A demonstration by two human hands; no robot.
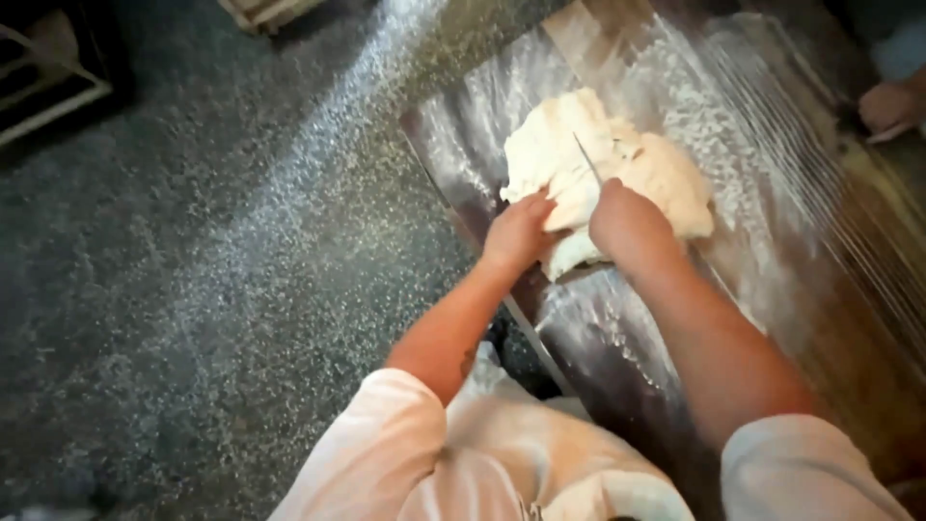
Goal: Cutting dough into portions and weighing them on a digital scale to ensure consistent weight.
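Observation:
A large pale lump of dough (666,174) lies on a floured wooden table (772,125). My right hand (627,220) is closed around a thin metal blade (587,159) that stands upright in the dough, its edge pressed into the lump. My left hand (516,232) rests on the near left edge of the dough, fingers curled on it beside the blade. Both forearms reach out from white sleeves.
A speckled grey floor (212,289) lies to the left of the table edge (453,207). Another person's hand (889,104) shows at the far right of the table. A dark crate or frame (48,68) sits at the top left.

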